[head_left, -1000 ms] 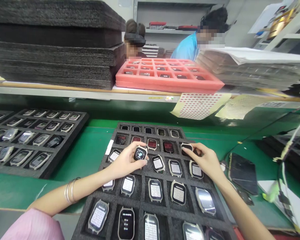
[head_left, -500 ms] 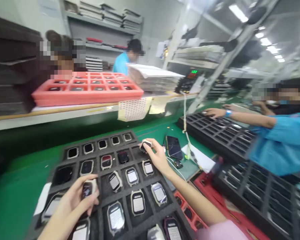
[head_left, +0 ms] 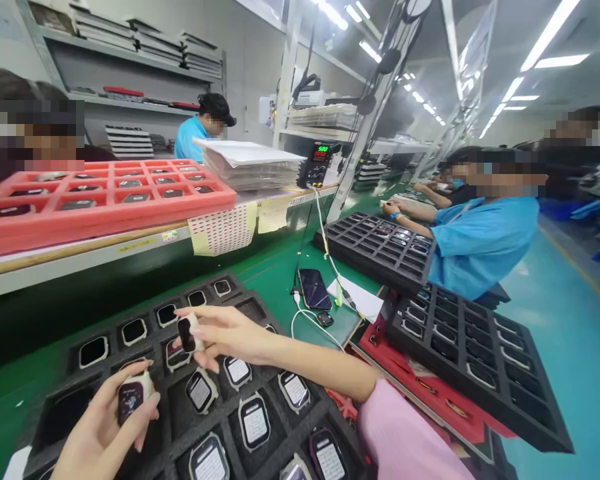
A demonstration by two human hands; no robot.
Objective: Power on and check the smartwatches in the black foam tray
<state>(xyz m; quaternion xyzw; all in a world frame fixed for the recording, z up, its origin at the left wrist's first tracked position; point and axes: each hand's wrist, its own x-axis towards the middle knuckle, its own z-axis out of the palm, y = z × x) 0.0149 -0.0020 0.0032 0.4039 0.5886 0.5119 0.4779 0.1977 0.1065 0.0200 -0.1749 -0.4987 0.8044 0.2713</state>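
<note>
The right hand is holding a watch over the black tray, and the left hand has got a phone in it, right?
Not quite: the left hand holds a light-cased watch, as the head view shows. The phone lies on the green table. The right hand does hold a watch over the black tray.

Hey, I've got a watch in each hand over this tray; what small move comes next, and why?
Perhaps turn the dark watch in your right hand toward you: it's angled left with no readable display, while the lit watch in your left hand shows one.
</note>
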